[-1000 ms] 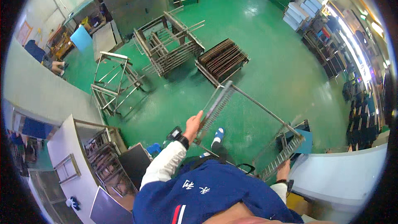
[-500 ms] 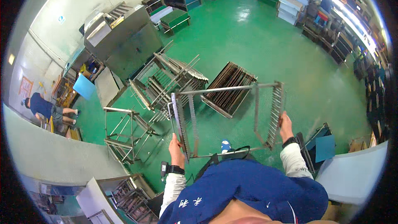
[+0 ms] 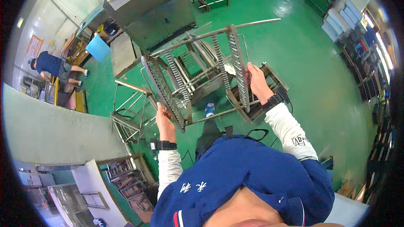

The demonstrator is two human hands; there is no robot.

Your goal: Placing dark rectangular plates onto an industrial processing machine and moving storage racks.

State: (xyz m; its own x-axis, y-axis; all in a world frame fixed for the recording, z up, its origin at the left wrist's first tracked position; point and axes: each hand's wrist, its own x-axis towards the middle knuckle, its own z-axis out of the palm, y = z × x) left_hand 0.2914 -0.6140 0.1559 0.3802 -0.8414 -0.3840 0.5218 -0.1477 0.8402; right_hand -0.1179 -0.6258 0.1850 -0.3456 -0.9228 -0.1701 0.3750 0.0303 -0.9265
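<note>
Between both hands I hold a metal rack [image 3: 163, 92], an open frame with rows of slots along its side bars. My left hand [image 3: 166, 122] is closed round its left side, near the lower end. My right hand [image 3: 258, 85] grips the handle side at the right. The rack is tilted and hangs above a pile of metal racks [image 3: 206, 87] on the floor, partly covering it. Just beyond my right hand is another slotted rack [image 3: 275, 77], partly hidden by hand and wrist.
A bare metal frame [image 3: 126, 120] stands at left on the green floor [image 3: 311, 113]. Behind the pile is a large steel cabinet [image 3: 158, 19]. Another person [image 3: 52, 65] bends over at far left, beyond a low wall [image 3: 63, 122]. Crowded shelving [image 3: 374, 96] lines the right.
The held rack has moved forward and left, over the piled racks, and tilted with its right side higher. My view has swung right and closer to the pile. Both hands keep their grip.
</note>
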